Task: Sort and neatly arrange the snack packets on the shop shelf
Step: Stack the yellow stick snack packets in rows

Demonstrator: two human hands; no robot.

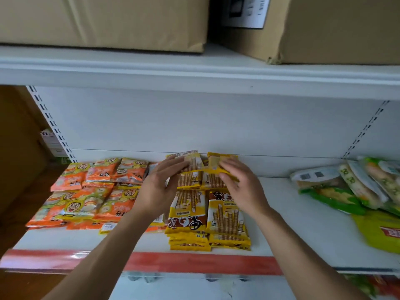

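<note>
- Nearest, along the front lip: red price strip (194, 263), running left to right. Below it, blurred packets on a lower level, kind not determinable.
- On the white shelf (303, 226), front centre: front yellow stacks (207, 221), two piles of stick-snack packets side by side, touching, lying flat, reaching almost to the lip.
- Front left: orange packets (86, 202) printed with a cartoon face, flat in overlapping rows from front to back, just beside the yellow piles and partly hidden by the left forearm.
- Two bare forearms entering from below, converging over the yellow piles.
- left hand (160, 185): narrow grip on the left end of the held packet (201, 171), fingers laid over its top, thumb at its near edge.
- right hand (240, 182): fingers curled over the right end of the same item, thumb beneath.
- The held packet itself: yellow, lying crosswise over the rear yellow stacks (190, 182), near edge toward the camera. Whether lifted clear or resting on them, not determinable; whether one packet or two, likewise.
- Rear yellow stacks: two piles side by side, directly behind the front pair, close to the back panel.
- Right side, well apart from the yellow piles: green packets (346, 191), leaning and overlapping, unsorted; a yellow-green bag (376, 232) in front of them.
- Behind: white back panel (194, 122) with slotted uprights (52, 124) at either side.
- Farthest, on the upper shelf (194, 70): left cardboard box (104, 20) and right cardboard box (337, 29), apart, with a white label (244, 11) at the gap, print unreadable.
</note>
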